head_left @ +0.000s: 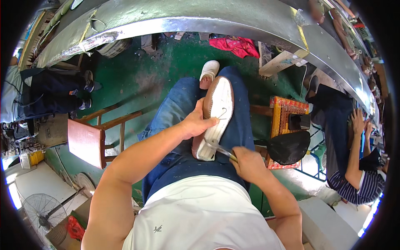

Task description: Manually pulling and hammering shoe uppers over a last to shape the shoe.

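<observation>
A brown shoe with a whitish underside and a stitched edge lies sole up along my lap, toe pointing away from me. My left hand grips its middle from the left, thumb pressed onto the underside. Beside the thumb a thin dark thread curls on the white surface. My right hand is closed round a hammer, slightly blurred, its shiny metal head over the heel end of the shoe. Whether the head touches the shoe, I cannot tell.
A long metal-edged workbench crosses ahead. Left stands a wooden stool; right, a beaded seat carries a black cushion. A pink cloth lies under the bench. Co-workers sit at both sides. A fan stands behind left.
</observation>
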